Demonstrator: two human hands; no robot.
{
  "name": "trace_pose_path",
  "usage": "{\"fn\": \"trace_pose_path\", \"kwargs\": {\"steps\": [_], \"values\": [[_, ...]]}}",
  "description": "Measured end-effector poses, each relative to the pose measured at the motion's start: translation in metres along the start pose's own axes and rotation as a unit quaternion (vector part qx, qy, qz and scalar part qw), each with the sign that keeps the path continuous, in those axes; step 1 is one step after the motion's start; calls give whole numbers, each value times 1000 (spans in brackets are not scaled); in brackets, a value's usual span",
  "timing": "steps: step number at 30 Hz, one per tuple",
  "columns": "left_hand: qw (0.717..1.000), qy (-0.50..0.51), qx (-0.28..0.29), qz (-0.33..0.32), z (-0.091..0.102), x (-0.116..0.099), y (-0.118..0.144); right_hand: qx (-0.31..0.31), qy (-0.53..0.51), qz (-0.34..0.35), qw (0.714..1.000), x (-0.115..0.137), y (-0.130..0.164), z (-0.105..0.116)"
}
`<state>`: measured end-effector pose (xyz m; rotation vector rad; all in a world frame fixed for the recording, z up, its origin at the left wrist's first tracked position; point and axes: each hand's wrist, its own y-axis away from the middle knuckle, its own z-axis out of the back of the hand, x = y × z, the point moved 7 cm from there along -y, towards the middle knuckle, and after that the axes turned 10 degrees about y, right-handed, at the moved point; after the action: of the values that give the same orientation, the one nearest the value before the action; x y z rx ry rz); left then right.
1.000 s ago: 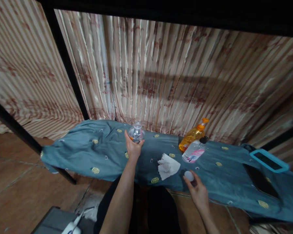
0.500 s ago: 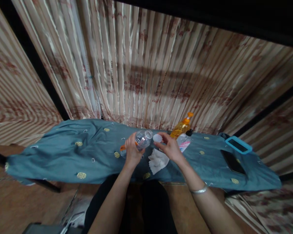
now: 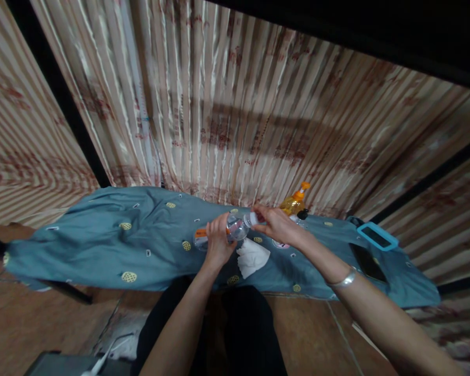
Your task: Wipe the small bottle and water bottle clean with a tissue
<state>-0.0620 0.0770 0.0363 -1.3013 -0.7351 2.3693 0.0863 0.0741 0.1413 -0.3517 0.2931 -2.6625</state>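
Note:
A clear plastic bottle [image 3: 238, 227] with an orange label lies tilted nearly flat above the cloth, its neck to the right. Wrapped around its body is my left hand [image 3: 218, 237]. The fingers of my right hand [image 3: 272, 223] are closed on the white cap [image 3: 253, 219], which sits at the bottle's mouth; whether it is threaded on cannot be seen. Just below the bottle lies a crumpled white tissue [image 3: 253, 258]. Behind my right hand stand a pump bottle [image 3: 293, 203] of yellow liquid and a black-capped bottle [image 3: 302, 215], both partly hidden.
A teal cloth [image 3: 160, 266] with pineapple prints covers the long bench. A dark phone [image 3: 367, 262] and a blue-framed object [image 3: 377, 236] lie at the right. Pleated curtains [image 3: 219, 104] hang behind, and black posts [image 3: 62, 99] stand at the sides.
My right hand has brought the cap onto the bottle's mouth, where they were apart before. The bottle has tipped from facing me to pointing right.

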Motion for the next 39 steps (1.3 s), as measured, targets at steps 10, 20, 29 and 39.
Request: {"fn": "trace_pose_path", "kwargs": {"steps": [10, 20, 29, 39], "values": [[1000, 4, -14, -5, 0, 1, 1, 75, 77, 27, 994, 5, -18, -6], [1000, -2, -15, 16, 3, -1, -4, 128, 101, -50, 985, 5, -24, -5], [1000, 12, -10, 12, 0, -2, -1, 158, 130, -48, 978, 8, -18, -6], [994, 83, -65, 26, 14, 1, -9, 15, -229, -118, 966, -19, -5, -30]]}}
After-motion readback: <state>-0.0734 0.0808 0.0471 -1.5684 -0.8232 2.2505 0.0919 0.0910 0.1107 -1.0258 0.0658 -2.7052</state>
